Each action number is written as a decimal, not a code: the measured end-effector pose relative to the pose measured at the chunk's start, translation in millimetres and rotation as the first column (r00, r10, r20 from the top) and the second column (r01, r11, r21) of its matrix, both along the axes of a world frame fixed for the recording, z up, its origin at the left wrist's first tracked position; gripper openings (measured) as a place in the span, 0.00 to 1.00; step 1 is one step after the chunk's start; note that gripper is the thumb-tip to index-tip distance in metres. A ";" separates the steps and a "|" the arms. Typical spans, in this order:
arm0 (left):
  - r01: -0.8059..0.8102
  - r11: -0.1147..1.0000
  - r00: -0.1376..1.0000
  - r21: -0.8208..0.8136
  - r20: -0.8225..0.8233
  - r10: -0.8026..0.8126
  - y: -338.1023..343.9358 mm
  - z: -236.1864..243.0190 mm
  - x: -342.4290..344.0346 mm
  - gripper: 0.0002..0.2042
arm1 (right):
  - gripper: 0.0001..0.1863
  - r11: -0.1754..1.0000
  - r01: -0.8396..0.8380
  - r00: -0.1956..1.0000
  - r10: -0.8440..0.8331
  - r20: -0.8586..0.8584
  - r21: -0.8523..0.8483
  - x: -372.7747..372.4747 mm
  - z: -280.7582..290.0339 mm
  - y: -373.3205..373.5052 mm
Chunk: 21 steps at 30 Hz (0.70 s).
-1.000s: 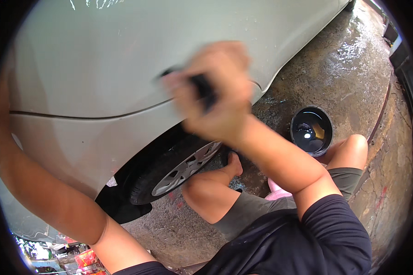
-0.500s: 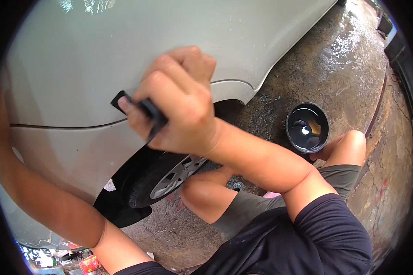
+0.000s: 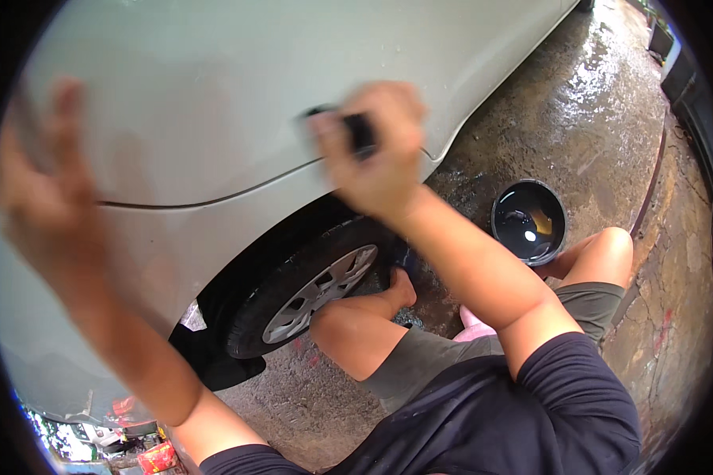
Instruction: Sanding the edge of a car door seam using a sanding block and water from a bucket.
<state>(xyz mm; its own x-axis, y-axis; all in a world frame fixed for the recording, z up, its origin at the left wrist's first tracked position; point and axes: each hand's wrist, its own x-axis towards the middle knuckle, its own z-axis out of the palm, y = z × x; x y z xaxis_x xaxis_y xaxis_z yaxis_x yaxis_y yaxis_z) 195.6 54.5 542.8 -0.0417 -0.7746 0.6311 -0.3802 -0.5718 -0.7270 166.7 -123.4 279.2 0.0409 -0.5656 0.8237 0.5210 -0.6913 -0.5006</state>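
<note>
My right hand (image 3: 384,146), blurred by motion, grips a folded black sheet (image 3: 362,134) that looks like sandpaper. It is at the pale silver-grey car body panel (image 3: 214,103), just above the wheel arch. Whether the sheet touches the paint is hidden by my fingers. My left hand (image 3: 51,182) is at the far left in front of the same panel. Motion smears it too, but its fingers are stretched out and apart, with nothing seen in them. I cannot tell if it touches the panel.
Below the arch sits the car wheel (image 3: 317,297) with a silver rim, close to my bent leg. A black bucket (image 3: 529,222) of dark liquid stands right of my right forearm on the wet concrete floor (image 3: 547,119). Red items (image 3: 158,457) lie at lower left.
My right hand has moved right along the panel with the black sandpaper. My left hand has come into view at the far left. More of the wheel now shows.
</note>
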 end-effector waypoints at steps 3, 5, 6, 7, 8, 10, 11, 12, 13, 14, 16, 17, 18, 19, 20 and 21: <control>-0.242 0.965 0.955 0.105 -0.152 0.256 -19.6 -112.1 -26.2 0.38 | 0.14 0.979 0.101 0.933 -0.032 -0.358 0.175 -32.6 -91.3 -76.5; -0.279 0.936 0.888 0.213 -0.313 0.336 -12.7 -155.3 -45.7 0.43 | 0.16 0.946 0.048 0.894 0.102 -0.437 0.319 -55.0 -129.4 -89.4; -0.283 0.930 0.865 0.233 -0.356 0.353 -9.7 -173.7 -49.7 0.47 | 0.17 0.861 -0.053 0.859 0.297 -0.416 0.505 -69.4 -137.2 -88.5; -0.279 0.917 0.843 0.285 -0.385 0.376 -15.0 -187.0 -54.6 0.48 | 0.16 0.799 -0.044 0.807 0.382 -0.450 0.599 -89.9 -140.3 -91.2; -0.243 0.914 0.847 0.324 -0.389 0.363 -26.1 -199.8 -55.4 0.49 | 0.16 0.873 0.093 0.814 0.210 -0.542 0.479 -103.9 -161.8 -101.5; -0.223 0.902 0.846 0.371 -0.386 0.368 -47.6 -219.8 -51.3 0.50 | 0.18 0.838 0.182 0.748 0.221 -0.626 0.514 -134.5 -201.2 -109.8; -0.210 0.890 0.857 0.405 -0.361 0.366 -60.8 -227.7 -47.6 0.50 | 0.18 0.862 0.231 0.718 0.161 -0.677 0.451 -149.6 -223.0 -112.6; -0.189 0.879 0.871 0.437 -0.339 0.356 -72.7 -235.6 -44.3 0.50 | 0.18 0.853 0.214 0.682 0.219 -0.698 0.477 -166.6 -245.0 -115.2; -0.185 0.881 0.876 0.435 -0.332 0.348 -83.9 -241.7 -42.7 0.50 | 0.18 0.896 0.203 0.714 0.140 -0.686 0.394 -180.5 -274.8 -118.8; -0.173 0.869 0.875 0.463 -0.334 0.352 -91.6 -247.3 -39.3 0.51 | 0.17 0.874 0.224 0.614 0.217 -0.759 0.431 -198.5 -295.4 -118.5; -0.160 0.855 0.878 0.493 -0.325 0.352 -98.6 -249.3 -37.5 0.51 | 0.17 0.819 0.311 0.475 0.305 -0.825 0.482 -226.7 -334.4 -119.8; -0.167 0.838 0.888 0.519 -0.291 0.357 -97.2 -248.2 -37.5 0.51 | 0.16 0.770 0.370 0.437 0.350 -0.828 0.520 -230.7 -341.6 -119.8; -0.171 0.820 0.896 0.546 -0.259 0.360 -95.3 -245.4 -38.0 0.51 | 0.16 0.714 0.431 0.398 0.398 -0.827 0.551 -235.9 -349.4 -118.6; -0.172 0.818 0.907 0.549 -0.235 0.349 -90.7 -238.4 -40.0 0.50 | 0.16 0.708 0.435 0.407 0.396 -0.823 0.556 -239.8 -361.7 -121.2; -0.168 0.817 0.912 0.551 -0.228 0.341 -80.8 -232.7 -42.6 0.50 | 0.15 0.742 0.439 0.333 0.390 -0.858 0.508 -243.7 -373.8 -123.8; -0.193 0.842 0.896 0.503 -0.259 0.360 -64.7 -227.7 -43.7 0.50 | 0.14 0.774 0.431 0.259 0.386 -0.885 0.463 -243.8 -384.7 -124.9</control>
<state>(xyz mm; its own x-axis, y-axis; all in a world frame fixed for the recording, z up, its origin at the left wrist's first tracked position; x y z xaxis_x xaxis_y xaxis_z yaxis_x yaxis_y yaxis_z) 151.9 -10.2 315.1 0.3642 -0.9206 0.1412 -0.5210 -0.3270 -0.7884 -77.1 -248.3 -105.5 0.4785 -0.8354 -0.2704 -0.5959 -0.0828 -0.7988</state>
